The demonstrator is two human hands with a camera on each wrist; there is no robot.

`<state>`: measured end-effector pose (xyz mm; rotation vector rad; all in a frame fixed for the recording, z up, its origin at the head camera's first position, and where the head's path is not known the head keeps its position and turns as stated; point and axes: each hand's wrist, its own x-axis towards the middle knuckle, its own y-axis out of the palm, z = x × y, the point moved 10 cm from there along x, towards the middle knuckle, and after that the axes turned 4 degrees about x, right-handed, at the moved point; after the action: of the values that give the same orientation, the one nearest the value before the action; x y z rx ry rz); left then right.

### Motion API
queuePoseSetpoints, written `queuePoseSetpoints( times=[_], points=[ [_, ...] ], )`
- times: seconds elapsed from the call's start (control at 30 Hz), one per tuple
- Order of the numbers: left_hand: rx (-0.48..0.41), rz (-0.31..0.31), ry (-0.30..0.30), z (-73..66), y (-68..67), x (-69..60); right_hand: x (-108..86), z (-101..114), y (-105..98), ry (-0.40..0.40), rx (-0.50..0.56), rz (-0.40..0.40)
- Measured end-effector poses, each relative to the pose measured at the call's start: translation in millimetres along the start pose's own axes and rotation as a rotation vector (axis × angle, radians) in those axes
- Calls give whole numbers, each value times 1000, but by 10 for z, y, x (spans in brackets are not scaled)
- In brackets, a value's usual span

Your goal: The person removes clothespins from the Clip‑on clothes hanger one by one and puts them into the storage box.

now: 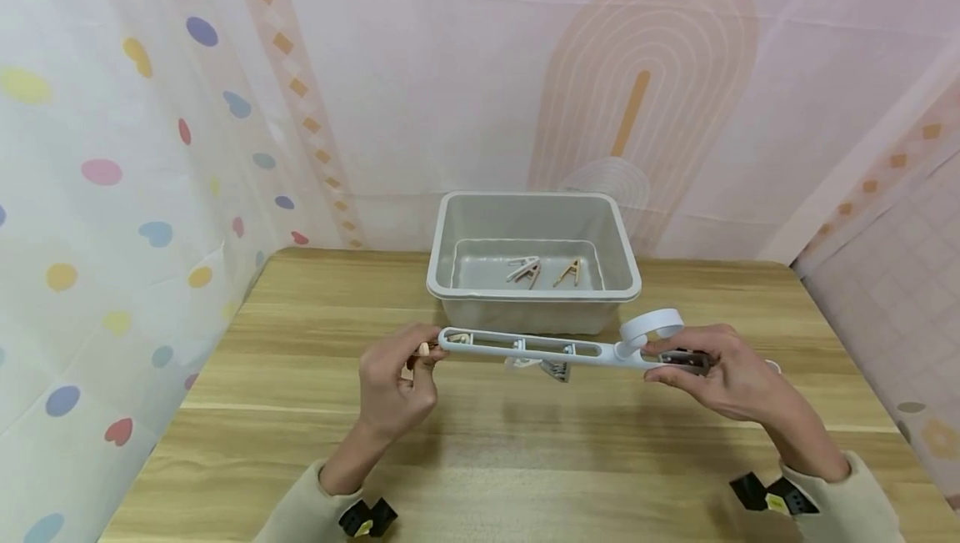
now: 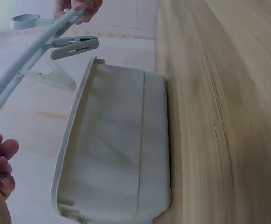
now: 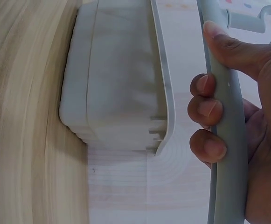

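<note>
A pale blue-white clip hanger [image 1: 585, 359] with long slots and a hook ring [image 1: 651, 323] spans both hands above the table. My right hand [image 1: 727, 372] grips its right part, with fingers curled round the bar in the right wrist view. At the left end, my left hand [image 1: 396, 380] pinches a small beige-brown clothespin [image 1: 424, 349], mostly hidden by the fingers; whether it is attached to the hanger I cannot tell. Below the bar hang a grey clothespin [image 2: 74, 47] and a whitish clothespin [image 2: 51, 78].
A grey plastic tub [image 1: 532, 295] stands behind the hanger at the table's back. Inside lie a white clothespin [image 1: 523, 267], a brown clothespin [image 1: 532, 276] and a tan clothespin [image 1: 570, 272]. Patterned cloth [image 1: 420, 109] hangs behind the wooden table [image 1: 510, 485].
</note>
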<state>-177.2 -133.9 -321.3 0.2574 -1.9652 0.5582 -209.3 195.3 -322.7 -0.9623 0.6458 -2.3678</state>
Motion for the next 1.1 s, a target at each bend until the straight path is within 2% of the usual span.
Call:
queuePoseSetpoints(
  times=[0.07, 0.2, 0.27, 0.33, 0.47, 0.5, 0.53, 0.57, 0.6, 0.73, 0.8, 0.87, 1.0, 1.1],
  points=[
    [-54, 37, -68, 52, 29, -15, 2, 14, -1, -16, -2, -5],
    [-259, 160, -319, 233, 142, -93, 7, 31, 0, -29, -15, -13],
    [-327, 195, -403, 280, 177, -126, 6, 19, 1, -18, -19, -17],
    [-324, 190, -390, 268, 166, -118, 3, 11, 8, -18, -19, -20],
    [-156, 99, -184, 109, 61, -39, -10, -3, 24, -20, -3, -20],
    [-132, 77, -148, 79, 43, -33, -12, -1, 27, -24, 1, -21],
    [-131, 70, -143, 71, 41, -35, -12, 6, 30, -34, 2, -24],
    [-156, 76, -162, 83, 55, -43, -12, 3, 36, -32, 2, -23],
    [-204, 94, -207, 115, 81, -59, -11, 3, 41, -33, 1, -24],
    [-484, 179, -473, 287, 237, -175, 9, -32, 76, -4, 2, -17],
    [-559, 214, -540, 325, 282, -198, 18, -47, 86, 10, 5, -16],
    [-576, 250, -550, 346, 294, -183, 26, -36, 87, -3, -8, -17],
    [-511, 338, -503, 364, 276, -124, 33, 6, 56, -37, -89, -19],
    [-515, 395, -480, 357, 284, -120, 23, 12, 49, -37, -126, -7]
  ],
)
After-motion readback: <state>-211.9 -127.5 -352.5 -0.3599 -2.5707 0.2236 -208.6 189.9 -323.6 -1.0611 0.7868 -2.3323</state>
